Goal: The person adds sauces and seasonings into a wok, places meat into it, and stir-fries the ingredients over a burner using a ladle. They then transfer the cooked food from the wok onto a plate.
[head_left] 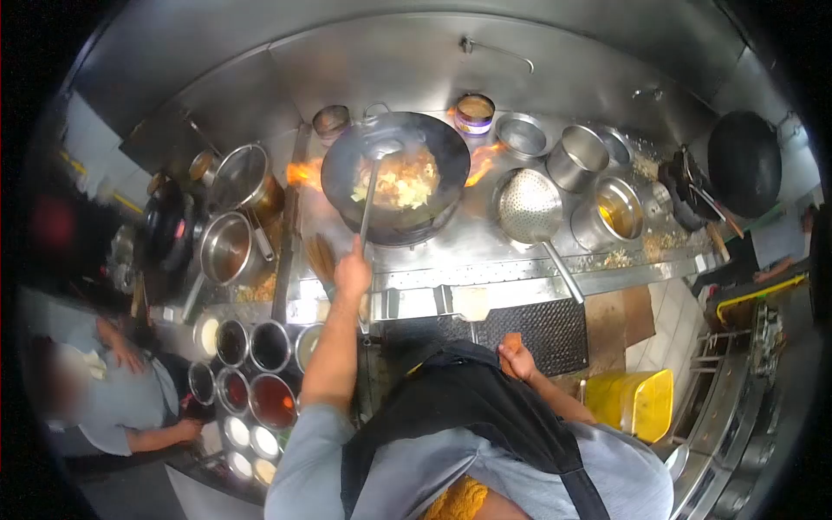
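A long-handled ladle (370, 195) is gripped in my left hand (353, 274), its bowl inside a large black wok (433, 139). Pale yellow and reddish food (406, 184) lies in the wok, and flames (305, 174) show on both sides of it. Near the front of my apron, my right hand (517, 360) is closed around a small orange-brown object (512, 341); what it is I cannot make out.
A perforated strainer (529, 205) and metal pots (577, 157) stand right of the wok. More pots (227, 248) and sauce containers (273, 400) are on the left, beside another person (130, 381). A yellow bin (652, 406) stands at lower right.
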{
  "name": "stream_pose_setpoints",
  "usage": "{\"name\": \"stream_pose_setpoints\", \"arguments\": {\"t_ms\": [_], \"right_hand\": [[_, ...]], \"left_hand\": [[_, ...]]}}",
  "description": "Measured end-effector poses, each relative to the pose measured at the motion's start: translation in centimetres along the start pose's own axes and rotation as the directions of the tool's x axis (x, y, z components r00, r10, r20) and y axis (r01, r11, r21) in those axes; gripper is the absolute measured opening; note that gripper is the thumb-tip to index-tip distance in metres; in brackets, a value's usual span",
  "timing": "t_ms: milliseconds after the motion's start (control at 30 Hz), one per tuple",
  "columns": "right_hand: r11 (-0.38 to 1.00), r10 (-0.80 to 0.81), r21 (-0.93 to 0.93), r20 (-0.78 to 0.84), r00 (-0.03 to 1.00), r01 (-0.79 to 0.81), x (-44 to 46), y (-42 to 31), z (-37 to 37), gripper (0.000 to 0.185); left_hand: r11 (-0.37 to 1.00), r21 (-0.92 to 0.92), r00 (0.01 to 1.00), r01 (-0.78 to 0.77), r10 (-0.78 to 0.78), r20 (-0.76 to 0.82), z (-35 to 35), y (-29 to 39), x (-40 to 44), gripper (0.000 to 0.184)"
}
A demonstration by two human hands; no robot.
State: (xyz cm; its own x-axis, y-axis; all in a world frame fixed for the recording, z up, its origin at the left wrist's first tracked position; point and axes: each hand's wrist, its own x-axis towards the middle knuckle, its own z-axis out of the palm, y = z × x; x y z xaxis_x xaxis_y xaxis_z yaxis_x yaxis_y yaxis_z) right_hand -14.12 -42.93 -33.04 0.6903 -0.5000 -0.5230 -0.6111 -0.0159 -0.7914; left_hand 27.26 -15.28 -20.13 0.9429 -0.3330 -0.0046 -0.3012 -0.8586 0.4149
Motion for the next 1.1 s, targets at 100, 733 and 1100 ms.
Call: {"name": "stream_pose_setpoints", "arguments": {"t_ms": [100, 733, 1100], "right_hand": [[0.993, 0.011, -0.116, -0.014, 1.000, -0.012, 1.4, 7.3, -3.0, 0.032], [0.938, 0.221, -0.322, 0.284, 0.933, -0.125, -3.3, 26.7, -14.9, 0.053], [0.998, 0.059, -0.004, 0.068, 0.996, -0.059, -5.9, 13.5, -6.5, 0.057]], "left_hand": [[0.992, 0.099, 0.982, -0.083, 0.098, -0.162, -1.3, 2.8, -3.3, 0.057], [0.040, -0.968, 0.607, -0.249, 0.785, -0.124, -17.8, 26.1, -32.9, 0.021], [-0.543, -0.824, -0.006, -0.161, 0.835, -0.549, -26.2, 28.1, -39.7, 0.041]]}}
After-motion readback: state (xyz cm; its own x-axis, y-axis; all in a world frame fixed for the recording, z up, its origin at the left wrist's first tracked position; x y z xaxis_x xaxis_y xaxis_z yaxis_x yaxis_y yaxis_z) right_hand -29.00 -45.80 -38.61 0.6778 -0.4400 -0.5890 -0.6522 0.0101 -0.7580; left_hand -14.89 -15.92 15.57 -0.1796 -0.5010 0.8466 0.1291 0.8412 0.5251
